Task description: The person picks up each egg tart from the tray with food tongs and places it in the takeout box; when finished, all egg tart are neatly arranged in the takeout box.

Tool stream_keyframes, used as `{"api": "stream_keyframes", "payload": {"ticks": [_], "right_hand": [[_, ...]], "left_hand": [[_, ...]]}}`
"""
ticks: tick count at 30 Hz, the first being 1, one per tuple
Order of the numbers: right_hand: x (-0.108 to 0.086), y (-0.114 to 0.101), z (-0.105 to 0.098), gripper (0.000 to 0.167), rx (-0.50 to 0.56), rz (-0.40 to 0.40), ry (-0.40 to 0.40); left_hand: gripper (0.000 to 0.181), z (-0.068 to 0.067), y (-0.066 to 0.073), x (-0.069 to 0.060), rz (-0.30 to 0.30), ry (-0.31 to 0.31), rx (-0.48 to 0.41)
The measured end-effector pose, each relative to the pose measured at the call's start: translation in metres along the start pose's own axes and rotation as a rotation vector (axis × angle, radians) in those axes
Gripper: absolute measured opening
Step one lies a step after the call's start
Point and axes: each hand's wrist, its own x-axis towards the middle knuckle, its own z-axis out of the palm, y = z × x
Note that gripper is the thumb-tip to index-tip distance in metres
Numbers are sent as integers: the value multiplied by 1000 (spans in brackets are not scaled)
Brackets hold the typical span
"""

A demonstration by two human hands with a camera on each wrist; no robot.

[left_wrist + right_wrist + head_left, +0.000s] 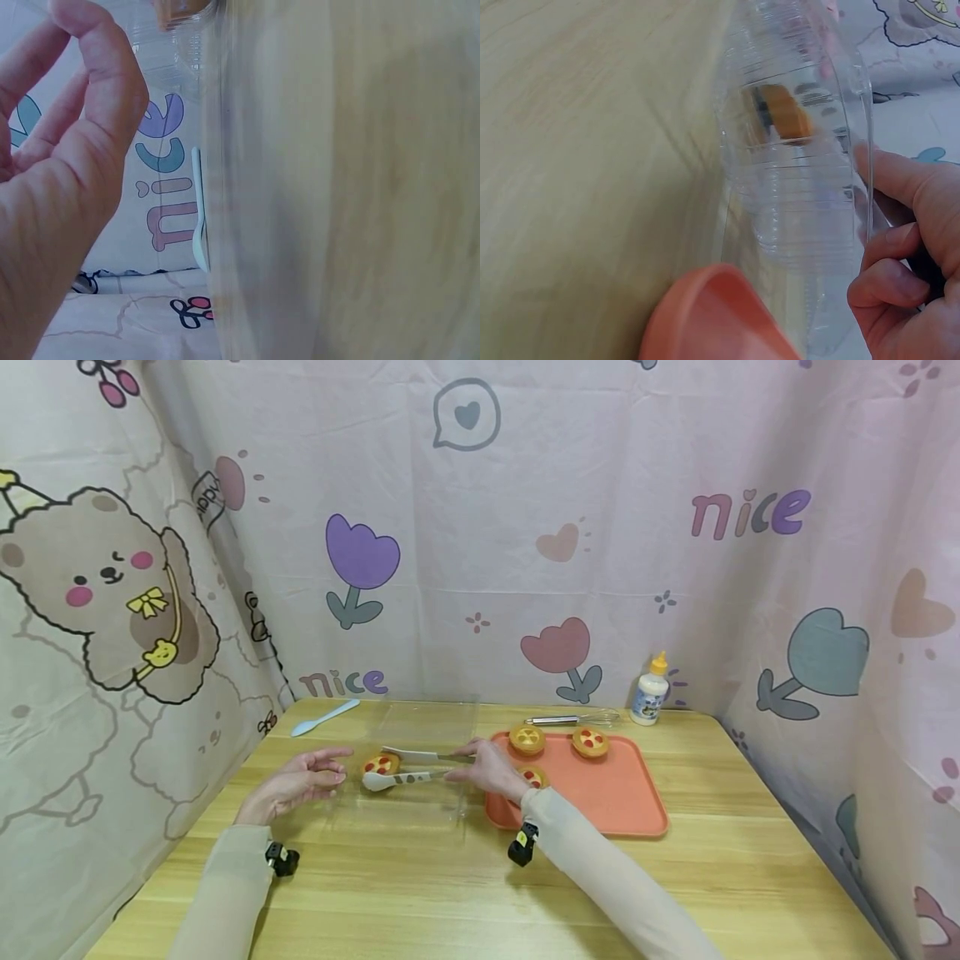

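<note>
My right hand [491, 771] holds a pair of tongs [420, 777] whose two arms reach left over a clear plastic box [427, 820]. Between the tong tips lies a tart [381, 765] with red and yellow topping, inside the box. In the right wrist view the tart [786, 114] shows through the box's ribbed wall; whether the tips squeeze it I cannot tell. My left hand [296, 785] hovers by the box's left side with loosely bent fingers and nothing in it. In the left wrist view the left hand [75, 127] seems apart from the box.
Right of the box is an orange tray [600, 806] with three tarts [527, 740]. Behind it lie a whisk [573, 719] and a white bottle [648, 695] with a yellow cap. A light blue spoon [324, 718] rests at the back left. The box's lid [424, 720] stands open behind.
</note>
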Motion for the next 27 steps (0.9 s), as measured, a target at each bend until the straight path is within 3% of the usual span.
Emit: {"api": "stream_keyframes", "payload": {"ticks": [8,17,27], "right_hand": [[0,1,-4,49,34,4,-6],[-1,2,-13,45,-8,-14,13],[2,5,-8,47,-10,-61,32]], "left_hand": [[65,0,1,0,-6,11,-6],[66,1,2,-2,-7,9,-4],[69,1,3,-2,3,-10,-2]]}}
